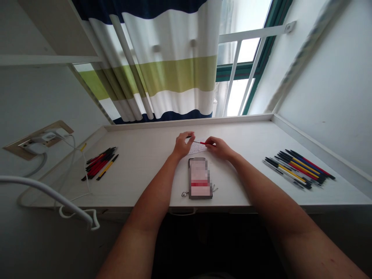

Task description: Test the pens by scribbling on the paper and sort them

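The right hand point(218, 148) is grasping a red pen point(203, 143); the left hand point(184, 145) is grasping a small dark piece point(188, 136).

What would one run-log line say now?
right hand: holding red pen; left hand: at its thin end; paper: between hands; phone: on desk; pens: two groups

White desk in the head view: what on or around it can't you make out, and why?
- Small dark piece in the left hand, head view: fingers hide most of it.
- Slim red pen part, head view: the right hand covers some.
- White marked paper, head view: marks too small to read.
- Dark-rimmed rectangular object, head view: pixelation hides its face.
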`<move>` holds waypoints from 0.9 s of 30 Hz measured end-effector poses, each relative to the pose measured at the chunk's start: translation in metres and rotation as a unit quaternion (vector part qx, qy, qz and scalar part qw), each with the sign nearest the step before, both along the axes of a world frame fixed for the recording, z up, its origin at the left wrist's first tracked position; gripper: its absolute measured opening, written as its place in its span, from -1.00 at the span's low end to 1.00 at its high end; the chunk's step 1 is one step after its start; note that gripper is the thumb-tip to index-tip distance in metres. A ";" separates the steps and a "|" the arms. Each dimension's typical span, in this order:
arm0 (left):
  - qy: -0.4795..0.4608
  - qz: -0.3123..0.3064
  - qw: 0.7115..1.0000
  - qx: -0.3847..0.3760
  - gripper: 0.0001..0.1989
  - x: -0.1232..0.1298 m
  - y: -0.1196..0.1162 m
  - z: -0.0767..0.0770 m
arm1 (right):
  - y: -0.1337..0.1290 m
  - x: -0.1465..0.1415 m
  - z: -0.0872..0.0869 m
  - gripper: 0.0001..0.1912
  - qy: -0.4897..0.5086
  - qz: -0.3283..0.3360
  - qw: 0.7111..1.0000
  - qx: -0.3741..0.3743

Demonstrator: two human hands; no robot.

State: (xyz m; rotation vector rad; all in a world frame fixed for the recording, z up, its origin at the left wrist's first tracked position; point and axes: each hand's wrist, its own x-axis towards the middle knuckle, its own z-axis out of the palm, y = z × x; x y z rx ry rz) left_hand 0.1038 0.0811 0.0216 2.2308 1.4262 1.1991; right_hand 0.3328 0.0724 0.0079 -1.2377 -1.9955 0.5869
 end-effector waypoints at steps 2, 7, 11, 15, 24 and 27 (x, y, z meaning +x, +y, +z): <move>-0.023 0.067 0.997 0.015 -0.64 -0.007 0.007 -0.003 | -0.001 -0.001 0.001 -0.89 0.018 -0.012 1.000 -0.002; 0.087 0.137 0.985 -0.066 -0.64 -0.021 0.030 -0.020 | 0.000 -0.002 0.000 -0.88 0.046 -0.018 0.999 0.005; 0.106 0.131 0.981 -0.093 -0.73 -0.021 0.040 -0.027 | 0.000 -0.003 -0.001 -0.89 0.042 -0.013 0.999 0.004; 0.080 0.138 0.983 -0.091 -0.81 -0.025 0.040 -0.025 | 0.001 -0.002 -0.002 -0.88 0.035 -0.019 0.999 0.006; 0.131 0.079 0.984 -0.086 -0.73 -0.025 0.031 -0.015 | 0.002 0.011 -0.002 -0.88 0.030 -0.065 0.997 -0.002; 0.145 0.024 0.985 -0.096 -0.74 -0.034 0.025 -0.007 | 0.001 0.012 -0.002 -0.88 0.035 -0.064 0.997 0.000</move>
